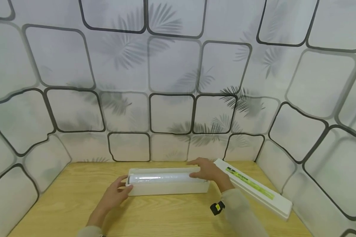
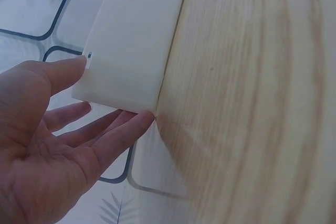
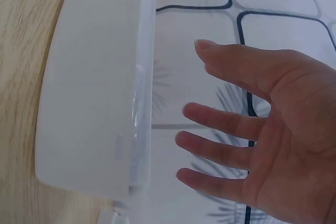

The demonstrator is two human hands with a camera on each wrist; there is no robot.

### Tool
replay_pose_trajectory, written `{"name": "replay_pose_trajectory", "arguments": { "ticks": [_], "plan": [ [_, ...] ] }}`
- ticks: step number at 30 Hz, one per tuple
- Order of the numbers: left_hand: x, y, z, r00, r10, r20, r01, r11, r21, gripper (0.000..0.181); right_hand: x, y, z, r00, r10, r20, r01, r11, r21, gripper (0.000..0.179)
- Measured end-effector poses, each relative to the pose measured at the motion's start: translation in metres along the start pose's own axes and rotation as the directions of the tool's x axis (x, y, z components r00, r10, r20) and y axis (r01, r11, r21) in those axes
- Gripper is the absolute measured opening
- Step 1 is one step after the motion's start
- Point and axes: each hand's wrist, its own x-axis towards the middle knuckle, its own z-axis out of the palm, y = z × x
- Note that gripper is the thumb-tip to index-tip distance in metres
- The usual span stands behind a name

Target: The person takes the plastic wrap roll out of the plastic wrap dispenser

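A long white box (image 1: 169, 188) stands on the wooden table with its top uncovered, and a roll of clear film (image 1: 160, 177) lies inside. My left hand (image 1: 114, 195) holds the box's left end. In the left wrist view its thumb (image 2: 68, 72) lies at the rim by a small slot, and the fingertips touch the end wall. Over the box's right end hovers my right hand (image 1: 209, 171), fingers spread and holding nothing. The right wrist view shows that hand (image 3: 283, 135) apart from the box, beside its open top.
A long white lid (image 1: 255, 187) with a green label lies slantwise on the table (image 1: 154, 217), right of the box. Patterned walls (image 1: 172, 112) close off the back and both sides. A small black and yellow item (image 1: 217, 208) sits at the right sleeve.
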Motion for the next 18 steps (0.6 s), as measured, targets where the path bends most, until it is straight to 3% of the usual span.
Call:
{"name": "replay_pose_trajectory", "arguments": {
  "ticks": [9, 18],
  "plan": [
    [0.001, -0.003, 0.000, 1.000, 0.003, 0.001, -0.003, 1.000, -0.003, 0.061, 0.023, -0.016, 0.002, 0.991, 0.072, 0.112, -0.067, 0.997, -0.044, 0.044],
    [0.001, -0.002, 0.000, 1.000, 0.008, -0.001, -0.008, 1.000, -0.005, 0.062, 0.034, -0.013, -0.003, 0.974, 0.137, 0.181, -0.135, 0.991, -0.025, 0.039]
  ]
}}
